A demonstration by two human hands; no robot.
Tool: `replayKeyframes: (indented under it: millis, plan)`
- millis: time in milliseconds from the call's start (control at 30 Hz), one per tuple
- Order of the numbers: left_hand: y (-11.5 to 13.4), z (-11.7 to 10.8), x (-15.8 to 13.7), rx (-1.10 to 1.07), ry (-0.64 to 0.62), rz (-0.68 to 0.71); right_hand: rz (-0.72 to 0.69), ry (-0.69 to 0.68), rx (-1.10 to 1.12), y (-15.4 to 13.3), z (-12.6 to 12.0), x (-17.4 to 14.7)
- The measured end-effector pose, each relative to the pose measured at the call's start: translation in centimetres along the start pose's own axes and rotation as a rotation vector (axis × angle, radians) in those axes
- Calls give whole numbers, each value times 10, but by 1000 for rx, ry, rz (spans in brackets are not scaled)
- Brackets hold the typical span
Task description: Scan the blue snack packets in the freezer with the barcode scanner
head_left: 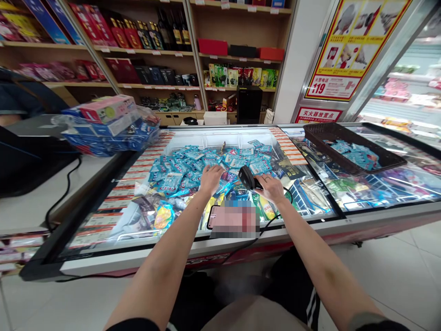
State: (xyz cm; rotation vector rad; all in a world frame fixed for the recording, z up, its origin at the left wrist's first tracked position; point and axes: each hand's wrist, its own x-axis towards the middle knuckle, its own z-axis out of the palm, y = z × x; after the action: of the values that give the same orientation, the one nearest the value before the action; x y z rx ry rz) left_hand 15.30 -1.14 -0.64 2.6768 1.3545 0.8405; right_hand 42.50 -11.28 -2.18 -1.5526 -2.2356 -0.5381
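Note:
In my right hand (272, 187) is a black barcode scanner (246, 177), its head pointing left over the freezer's glass top. A black cable (267, 226) trails from it toward the front edge. My left hand (211, 178) reaches over the near side of a heap of small blue packets (193, 158), fingers extended and slightly bent at the packets. Whether its fingertips touch one I cannot tell. The packets lie loosely spread on the glass in front of both hands. Nearer me, a phone (229, 221), partly blurred out, lies by the freezer's front rim.
A brown plastic basket (389, 158) holding more blue packets stands on the freezer at the right. Plastic-wrapped boxes (110, 122) are stacked at the left, near a black device (27, 156) on a counter. Stocked shelves (193, 55) line the back. Someone's dark sleeve shows far left.

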Motion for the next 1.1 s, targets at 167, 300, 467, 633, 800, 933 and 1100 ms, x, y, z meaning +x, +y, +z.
replayKeyframes:
  millis: [167,300,467,633,800,933,1100]
  plan:
    - [-8,1,1,73,100,-100,11,-21,-17,-2,-4,4]
    - [-6,3,-1,50,151,-105,29,-46,-8,-1,-9,13]
    - [5,11,5,-51,59,-35,83,-40,24,-1,-15,25]
    - [15,25,27,-244,40,-115,157,-30,40,-2,-15,32]
    - [20,40,48,-301,110,-360,166,-32,49,-1,-14,33]
    - [23,46,57,-311,182,-453,147,-24,64,1,-14,30]
    - [12,38,55,-399,216,-479,141,-16,68,2,-12,23]
